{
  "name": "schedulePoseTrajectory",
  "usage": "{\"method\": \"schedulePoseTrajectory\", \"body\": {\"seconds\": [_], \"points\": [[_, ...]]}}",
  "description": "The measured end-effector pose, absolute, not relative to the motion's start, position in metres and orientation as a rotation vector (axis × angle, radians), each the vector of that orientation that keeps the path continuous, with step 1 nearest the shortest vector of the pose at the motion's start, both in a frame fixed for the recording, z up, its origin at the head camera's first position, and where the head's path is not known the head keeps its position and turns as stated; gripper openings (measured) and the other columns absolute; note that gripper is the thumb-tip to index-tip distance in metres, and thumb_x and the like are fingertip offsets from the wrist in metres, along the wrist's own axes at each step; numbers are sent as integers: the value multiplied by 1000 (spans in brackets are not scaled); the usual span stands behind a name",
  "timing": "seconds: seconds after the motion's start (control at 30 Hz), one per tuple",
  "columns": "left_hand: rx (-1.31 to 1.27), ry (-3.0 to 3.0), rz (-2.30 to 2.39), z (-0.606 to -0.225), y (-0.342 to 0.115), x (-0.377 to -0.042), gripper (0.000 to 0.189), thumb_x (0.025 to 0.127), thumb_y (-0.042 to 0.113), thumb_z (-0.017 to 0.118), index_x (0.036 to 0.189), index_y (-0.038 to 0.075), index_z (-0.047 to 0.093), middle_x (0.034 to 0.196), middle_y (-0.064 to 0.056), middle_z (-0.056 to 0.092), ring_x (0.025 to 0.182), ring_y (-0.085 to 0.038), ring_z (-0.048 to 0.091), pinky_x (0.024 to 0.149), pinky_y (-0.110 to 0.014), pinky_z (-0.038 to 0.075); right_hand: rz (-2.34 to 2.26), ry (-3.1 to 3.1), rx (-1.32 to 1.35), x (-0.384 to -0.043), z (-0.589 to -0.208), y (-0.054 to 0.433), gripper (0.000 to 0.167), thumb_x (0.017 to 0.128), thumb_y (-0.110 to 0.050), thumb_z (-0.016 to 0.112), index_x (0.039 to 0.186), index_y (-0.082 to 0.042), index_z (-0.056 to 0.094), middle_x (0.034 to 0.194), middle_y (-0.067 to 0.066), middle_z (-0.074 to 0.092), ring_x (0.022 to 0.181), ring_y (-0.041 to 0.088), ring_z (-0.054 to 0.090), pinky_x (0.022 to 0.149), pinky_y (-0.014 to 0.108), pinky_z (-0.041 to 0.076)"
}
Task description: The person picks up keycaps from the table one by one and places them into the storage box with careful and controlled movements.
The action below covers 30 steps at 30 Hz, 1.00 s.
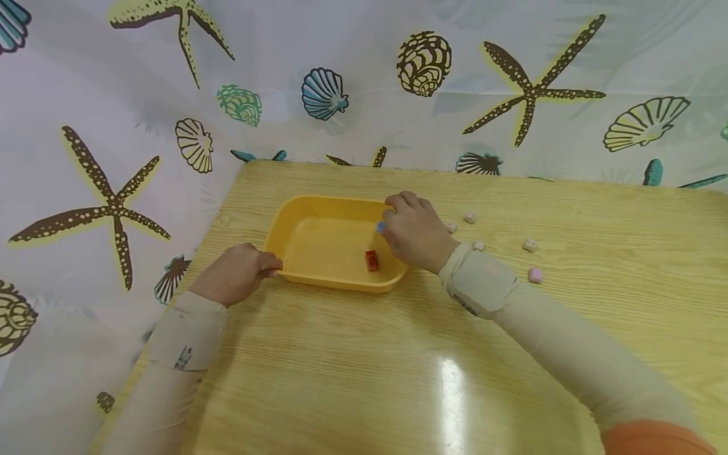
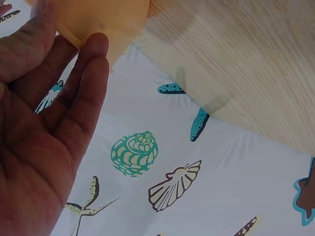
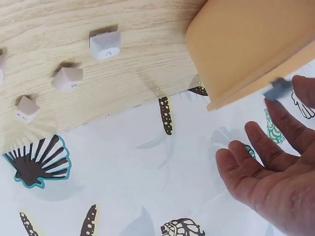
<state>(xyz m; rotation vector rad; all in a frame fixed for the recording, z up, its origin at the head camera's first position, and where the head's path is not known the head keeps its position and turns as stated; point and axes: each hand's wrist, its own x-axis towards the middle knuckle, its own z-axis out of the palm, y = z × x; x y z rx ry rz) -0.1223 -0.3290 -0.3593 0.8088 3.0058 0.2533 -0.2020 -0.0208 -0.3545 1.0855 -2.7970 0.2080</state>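
Note:
A yellow plastic tray sits on the wooden table. At its left end my left hand grips the rim, fingers against the outer wall in the left wrist view. Over the tray's right end, my right hand pinches a small blue keycap between thumb and index finger, the other fingers spread loosely. Inside the tray, toward the near right corner, lies a red keycap. Much of the tray's right rim is hidden behind the right hand.
Several pale keycaps and a pink keycap lie scattered on the table to the right of the tray. A white cloth printed with shells and starfish borders the table at the back and left.

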Motion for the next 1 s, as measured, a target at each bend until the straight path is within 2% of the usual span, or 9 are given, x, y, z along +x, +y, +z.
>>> {"method": "schedulePoseTrajectory", "body": {"seconds": [0.23, 0.47, 0.8, 1.0], "points": [[809, 3002, 244, -359, -327, -124, 4, 85, 12, 68, 82, 13, 71, 72, 0, 69, 58, -10, 49, 58, -25, 45, 176, -2791, 1056, -202, -362, -18, 35, 87, -31, 69, 100, 1, 70, 128, 21, 58, 119, 39, 53, 96, 53, 49], [826, 3022, 242, -360, -329, -123, 4, 83, 10, 70, 86, 12, 73, 79, 0, 73, 61, -10, 58, 59, -27, 51, 170, -2774, 1054, -202, -364, -18, 32, 88, -30, 68, 99, 0, 70, 128, 21, 58, 119, 39, 53, 96, 53, 49], [836, 3003, 245, -361, -325, -124, 4, 84, 10, 70, 87, 12, 73, 80, 0, 73, 61, -10, 58, 59, -27, 51, 191, -2773, 1019, -202, -361, 5, 33, 89, -29, 66, 103, 1, 68, 128, 23, 58, 120, 40, 52, 95, 55, 49], [832, 3006, 192, -358, -327, -124, 4, 83, 13, 70, 87, 12, 72, 82, 1, 74, 62, -14, 56, 62, -32, 51, 200, -2729, 950, -208, -360, 31, 34, 88, -27, 66, 102, 5, 67, 124, 25, 60, 116, 42, 54, 91, 57, 50]]}}
